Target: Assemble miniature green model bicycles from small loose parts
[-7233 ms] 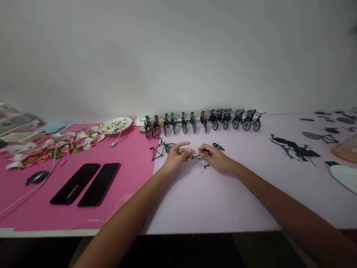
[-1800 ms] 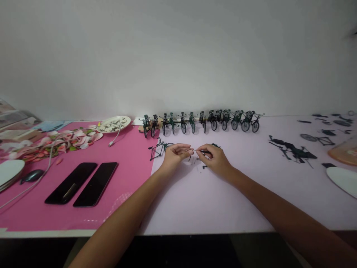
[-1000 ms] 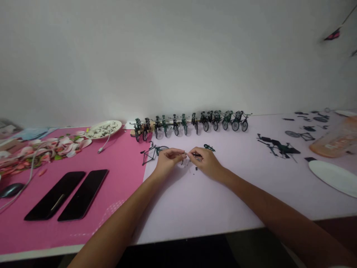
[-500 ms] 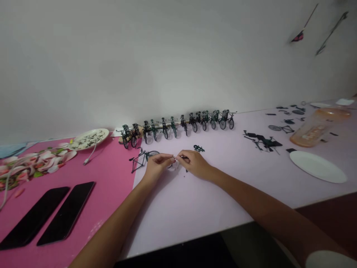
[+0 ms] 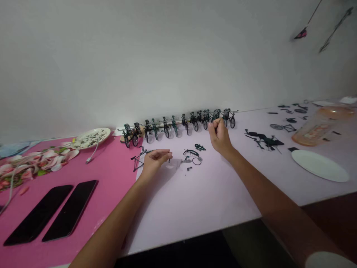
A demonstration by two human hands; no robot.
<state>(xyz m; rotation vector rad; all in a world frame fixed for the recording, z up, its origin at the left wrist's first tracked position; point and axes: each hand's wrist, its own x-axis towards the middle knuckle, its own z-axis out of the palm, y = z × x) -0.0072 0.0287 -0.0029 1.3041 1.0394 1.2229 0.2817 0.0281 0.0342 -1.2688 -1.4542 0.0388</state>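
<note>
My left hand [image 5: 154, 159] rests on the pale lilac table [image 5: 212, 193], fingers drawn together and pointing right; what they pinch, if anything, is too small to make out. Just left of it lies a partly built miniature bicycle frame [image 5: 138, 159]. My right hand [image 5: 219, 134] is lifted and curled into a fist, close to the right end of a row of green miniature bicycles [image 5: 178, 124]. I cannot see what the fist holds. Between the hands lie small loose parts: a dark curved piece [image 5: 190, 152], a ring [image 5: 196, 161] and a green part [image 5: 199, 147].
A white plate [image 5: 319, 165] and an orange bottle on its side [image 5: 316, 127] are at the right, with dark bicycle parts [image 5: 263, 138] behind. On the pink mat [image 5: 111, 175] at the left lie two black phones [image 5: 54, 213], pink petals [image 5: 39, 163] and a dish of small parts [image 5: 90, 137].
The hands have parted: my right hand rose and moved back right toward the bicycle row, leaving small parts on the table. My left hand stayed. The view swung right over the last second.
</note>
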